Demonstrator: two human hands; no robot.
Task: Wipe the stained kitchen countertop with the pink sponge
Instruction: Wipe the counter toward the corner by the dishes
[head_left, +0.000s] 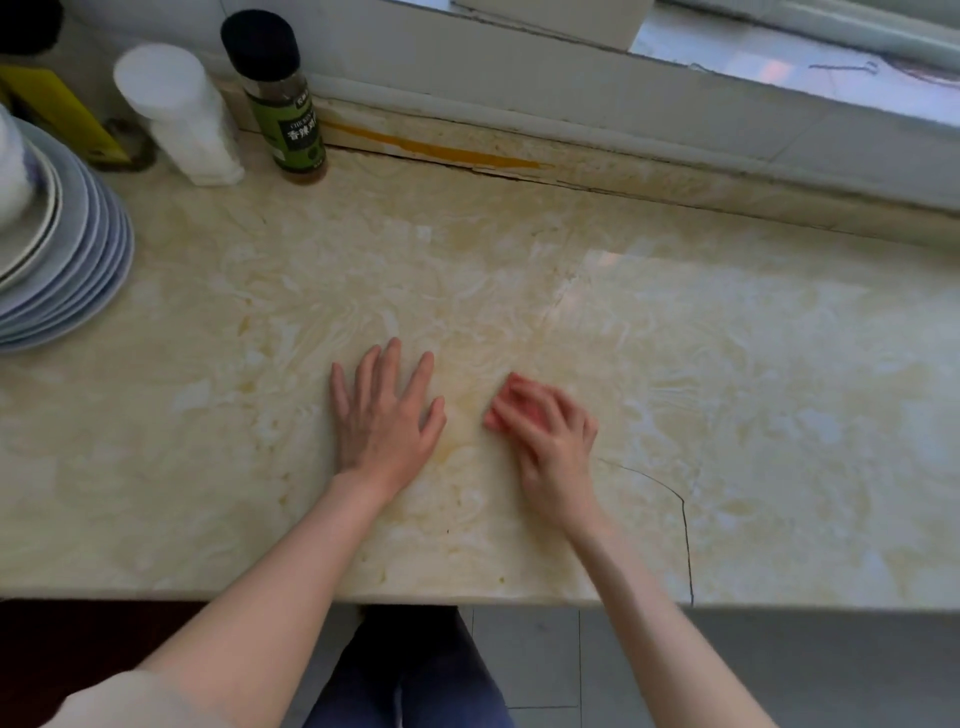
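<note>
Countertop (727, 364) open rightward; plates (78, 260), bottles (275, 98) crowd left.

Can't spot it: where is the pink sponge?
Head view: the pink sponge lies under the right hand, on the countertop beside the left hand.

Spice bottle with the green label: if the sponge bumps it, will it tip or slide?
Likely to tip: the spice bottle is tall on a narrow base. Its round body would probably roll once down.

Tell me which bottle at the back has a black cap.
The green-label bottle, standing right of the white bottle, whose cap is white too.
</note>
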